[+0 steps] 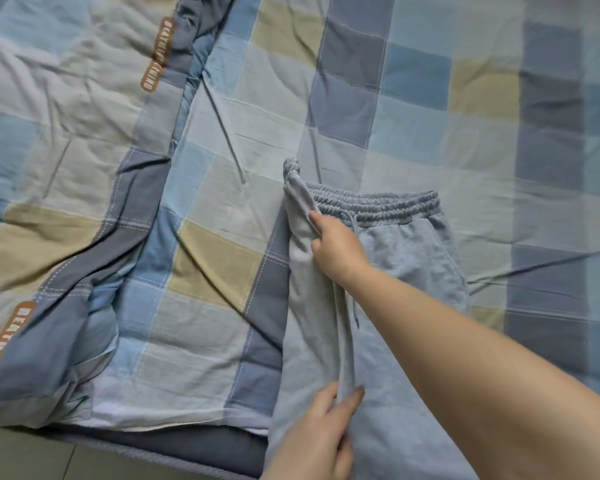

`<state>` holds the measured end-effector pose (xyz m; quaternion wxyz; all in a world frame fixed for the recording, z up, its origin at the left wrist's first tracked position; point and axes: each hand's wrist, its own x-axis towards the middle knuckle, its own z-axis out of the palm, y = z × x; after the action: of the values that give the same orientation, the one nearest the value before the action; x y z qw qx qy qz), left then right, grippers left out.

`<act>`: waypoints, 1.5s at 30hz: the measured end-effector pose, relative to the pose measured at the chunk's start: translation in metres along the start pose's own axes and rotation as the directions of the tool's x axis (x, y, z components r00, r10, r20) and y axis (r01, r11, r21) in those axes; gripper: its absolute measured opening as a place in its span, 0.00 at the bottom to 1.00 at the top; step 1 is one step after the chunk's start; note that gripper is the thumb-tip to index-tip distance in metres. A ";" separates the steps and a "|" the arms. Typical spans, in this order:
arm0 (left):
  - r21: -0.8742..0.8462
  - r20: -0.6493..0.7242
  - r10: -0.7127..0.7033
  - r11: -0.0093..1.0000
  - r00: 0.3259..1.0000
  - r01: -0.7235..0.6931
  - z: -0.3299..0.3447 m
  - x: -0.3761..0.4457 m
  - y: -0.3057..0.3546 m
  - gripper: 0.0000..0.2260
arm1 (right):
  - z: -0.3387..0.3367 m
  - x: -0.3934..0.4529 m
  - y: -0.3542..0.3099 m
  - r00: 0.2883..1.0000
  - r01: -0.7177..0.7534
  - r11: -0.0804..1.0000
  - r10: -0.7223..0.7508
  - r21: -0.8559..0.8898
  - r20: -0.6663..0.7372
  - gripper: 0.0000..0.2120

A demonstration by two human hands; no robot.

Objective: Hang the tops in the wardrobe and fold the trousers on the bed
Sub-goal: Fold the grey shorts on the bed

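Light grey trousers [416, 251] with an elastic waistband and drawstring lie on the checked bed [430, 98], waistband away from me, legs running off the near edge. My right hand [336, 249] reaches across and grips the left end of the waistband, which is lifted and folded toward the middle. My left hand [321, 433] pinches a raised fold of the trouser leg near the bed's front edge.
A bunched checked quilt [66, 168] with brown lettered labels covers the left side of the bed. A thin grey cord [224, 131] lies on the sheet between quilt and trousers. The floor [25, 455] shows at the lower left.
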<state>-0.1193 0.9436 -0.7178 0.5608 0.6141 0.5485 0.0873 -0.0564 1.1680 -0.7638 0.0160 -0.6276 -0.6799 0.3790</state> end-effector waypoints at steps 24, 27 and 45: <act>-0.192 0.144 -0.074 0.976 0.987 0.101 0.182 0.113 0.115 0.28 | -0.096 -0.075 0.251 0.911 -0.411 0.886 0.395 0.215 0.114 0.39; -0.269 0.064 -0.237 0.931 0.969 0.246 0.184 0.102 0.086 0.19 | -0.077 -0.113 0.273 0.894 -0.447 0.847 0.433 0.286 0.116 0.30; -0.583 -0.054 -0.856 0.446 0.515 0.680 0.194 0.008 -0.036 0.09 | -0.025 -0.279 0.335 0.801 -0.596 0.613 0.502 0.519 0.327 0.03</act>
<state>0.0033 0.8259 -0.8189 0.5679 0.1006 0.8147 0.0598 0.2967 0.9142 -0.7984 0.0453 -0.7369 -0.2974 0.6053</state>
